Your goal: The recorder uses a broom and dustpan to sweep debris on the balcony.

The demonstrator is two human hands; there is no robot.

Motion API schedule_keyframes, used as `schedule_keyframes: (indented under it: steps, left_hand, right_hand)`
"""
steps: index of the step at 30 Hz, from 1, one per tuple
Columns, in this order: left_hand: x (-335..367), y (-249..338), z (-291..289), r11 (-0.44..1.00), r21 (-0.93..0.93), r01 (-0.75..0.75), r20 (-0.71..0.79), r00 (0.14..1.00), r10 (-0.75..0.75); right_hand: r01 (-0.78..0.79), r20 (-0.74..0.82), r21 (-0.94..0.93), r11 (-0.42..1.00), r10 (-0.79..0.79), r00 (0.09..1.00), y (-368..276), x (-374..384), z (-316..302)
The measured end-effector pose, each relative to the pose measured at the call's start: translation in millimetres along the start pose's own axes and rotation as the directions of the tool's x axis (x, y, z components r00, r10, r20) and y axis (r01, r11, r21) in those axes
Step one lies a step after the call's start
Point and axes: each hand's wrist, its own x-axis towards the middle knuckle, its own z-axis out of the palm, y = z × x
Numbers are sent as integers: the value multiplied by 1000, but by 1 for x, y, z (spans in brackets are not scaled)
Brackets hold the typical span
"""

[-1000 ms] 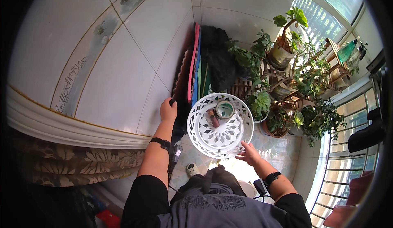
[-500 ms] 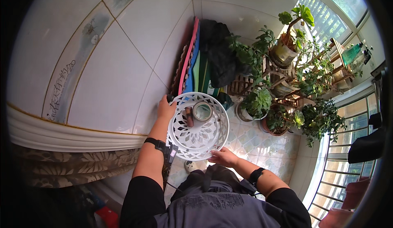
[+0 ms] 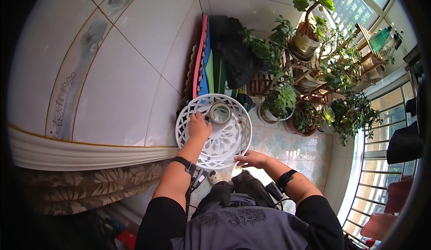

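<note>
A round white openwork tray (image 3: 222, 146) is in front of me, its rim pierced in a lattice and its middle in a petal pattern. My right hand (image 3: 252, 159) pinches its near right rim, thumb and fingers closed there. Over the tray's left half is my left hand (image 3: 199, 127), fingers curled downward; whatever lies under them is hidden. Just right of these fingers, a ring-shaped thing like a roll of tape (image 3: 222, 123) sits on the tray. The small reddish-brown cylinder from the earlier view is out of sight.
Potted succulents (image 3: 280, 101) and a wooden plant stand (image 3: 265, 84) fill the far right. Foam mats (image 3: 203, 57) and a black bag (image 3: 233, 48) lean in the corner beyond the tray. A tiled wall (image 3: 121, 88) rises on the left; a barred window (image 3: 381, 142) is at right.
My left hand has left the tray's left edge and moved right, over the spot where the cylinder lay. The dark thing by that hand is no longer visible. My right hand stays at the rim.
</note>
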Motion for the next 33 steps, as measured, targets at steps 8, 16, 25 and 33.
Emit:
schedule_keyframes:
  steps: [8,16,25,33]
  left_hand:
    - [22,-23,8,964,2,268,18,963,-268]
    - [-4,42,-7,923,-143,-357,-23,934,357]
    - [-16,60,10,903,-97,-418,345,837,424]
    - [-4,36,23,871,-137,-471,436,761,480]
  right_hand:
    - [238,-265,-50,970,-243,933,39,-50,-88]
    - [196,-879,358,913,259,400,233,-175,-226]
    - [98,-875,413,905,365,318,356,-267,-115]
    - [-100,-871,288,952,304,387,436,-274,32]
